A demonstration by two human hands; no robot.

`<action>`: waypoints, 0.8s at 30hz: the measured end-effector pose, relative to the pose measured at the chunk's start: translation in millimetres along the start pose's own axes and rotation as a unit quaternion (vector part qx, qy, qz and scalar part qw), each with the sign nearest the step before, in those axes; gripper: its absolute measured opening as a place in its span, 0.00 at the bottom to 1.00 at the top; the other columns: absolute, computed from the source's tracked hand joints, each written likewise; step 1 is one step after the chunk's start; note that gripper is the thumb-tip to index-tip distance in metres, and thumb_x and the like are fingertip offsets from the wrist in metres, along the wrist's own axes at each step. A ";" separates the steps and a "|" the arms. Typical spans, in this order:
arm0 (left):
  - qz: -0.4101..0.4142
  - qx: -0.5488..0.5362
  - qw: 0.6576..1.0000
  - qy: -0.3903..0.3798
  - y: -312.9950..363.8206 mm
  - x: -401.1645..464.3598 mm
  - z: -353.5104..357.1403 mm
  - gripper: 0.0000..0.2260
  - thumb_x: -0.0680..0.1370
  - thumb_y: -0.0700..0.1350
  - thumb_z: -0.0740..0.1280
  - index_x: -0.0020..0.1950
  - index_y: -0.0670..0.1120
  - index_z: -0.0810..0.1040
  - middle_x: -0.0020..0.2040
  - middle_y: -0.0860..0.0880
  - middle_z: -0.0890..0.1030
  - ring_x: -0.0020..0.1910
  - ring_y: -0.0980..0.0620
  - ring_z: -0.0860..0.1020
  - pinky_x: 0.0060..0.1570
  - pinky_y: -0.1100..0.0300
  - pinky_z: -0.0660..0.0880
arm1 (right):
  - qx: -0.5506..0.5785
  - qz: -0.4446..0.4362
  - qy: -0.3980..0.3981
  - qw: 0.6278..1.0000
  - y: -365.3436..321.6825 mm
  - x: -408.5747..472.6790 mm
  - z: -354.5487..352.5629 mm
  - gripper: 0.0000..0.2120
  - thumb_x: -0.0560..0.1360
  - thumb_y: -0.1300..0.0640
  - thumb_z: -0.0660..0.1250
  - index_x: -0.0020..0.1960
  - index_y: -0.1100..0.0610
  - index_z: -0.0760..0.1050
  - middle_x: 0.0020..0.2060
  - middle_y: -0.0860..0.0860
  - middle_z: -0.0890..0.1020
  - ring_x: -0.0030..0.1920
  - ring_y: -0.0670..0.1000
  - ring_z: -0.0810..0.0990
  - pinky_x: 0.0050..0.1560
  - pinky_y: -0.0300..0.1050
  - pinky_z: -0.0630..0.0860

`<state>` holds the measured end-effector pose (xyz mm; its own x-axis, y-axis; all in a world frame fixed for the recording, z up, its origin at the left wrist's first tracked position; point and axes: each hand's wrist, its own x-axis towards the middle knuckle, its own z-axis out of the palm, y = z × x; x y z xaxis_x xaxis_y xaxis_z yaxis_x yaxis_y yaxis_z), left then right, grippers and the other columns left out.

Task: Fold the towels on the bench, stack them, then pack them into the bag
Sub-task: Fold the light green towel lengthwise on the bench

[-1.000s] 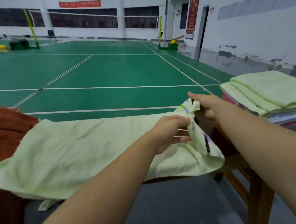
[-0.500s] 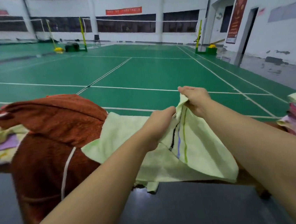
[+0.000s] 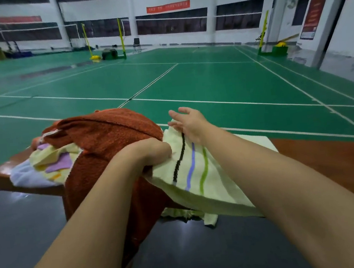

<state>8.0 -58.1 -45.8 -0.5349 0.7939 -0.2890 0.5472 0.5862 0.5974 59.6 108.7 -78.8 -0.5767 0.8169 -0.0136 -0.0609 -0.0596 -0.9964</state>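
A: Item one?
B: Pale green towel, black, blue and green stripes; doubled over on the wooden bench, its near edge hanging over the front.
A: Hands on it?
B: Left hand, fingers curled, grips the towel's folded left end. Right hand, fingers spread and straight, heel resting on the towel's far part, holding nothing. Both forearms reach in from the near edge.
A: Adjacent stock?
B: Rust-brown towel, heaped just left of the green one and draping down the bench front; it touches the left hand. Under its left side, a crumpled bundle of yellow, purple and white cloths.
A: Surroundings?
B: Green badminton court with white lines; net posts far behind.
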 end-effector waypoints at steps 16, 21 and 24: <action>0.041 0.153 0.967 0.198 13.1 47.4 31.3 0.18 0.75 0.58 0.70 0.44 0.43 0.73 0.47 0.42 0.80 0.45 0.40 0.76 0.43 0.54 0.71 | -0.320 0.006 0.226 0.920 12.1 -90.4 -173.8 0.04 0.78 0.53 0.69 0.45 0.51 0.78 0.48 0.51 0.85 0.49 0.54 0.82 0.54 0.52 0.79; 0.018 0.129 0.979 0.155 18.0 47.4 41.3 0.23 0.75 0.63 0.70 0.44 0.43 0.73 0.44 0.45 0.78 0.45 0.42 0.75 0.43 0.55 0.71 | -0.487 0.078 0.207 0.845 4.1 -110.4 -205.2 0.12 0.75 0.49 0.71 0.47 0.59 0.82 0.48 0.58 0.85 0.49 0.60 0.82 0.51 0.50 0.78; 0.005 0.083 0.986 0.148 17.6 44.8 37.7 0.28 0.75 0.65 0.69 0.57 0.40 0.76 0.49 0.43 0.78 0.47 0.41 0.75 0.48 0.54 0.73 | -0.597 0.155 0.171 0.768 -7.7 -116.1 -208.1 0.23 0.74 0.38 0.70 0.40 0.59 0.74 0.38 0.55 0.79 0.42 0.59 0.78 0.40 0.46 0.71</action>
<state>17.9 -6.2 -76.5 -0.6791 0.7330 -0.0387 0.6383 0.6157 0.4621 296.5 133.7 -87.1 -0.1523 0.9849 -0.0825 0.9449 0.1206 -0.3042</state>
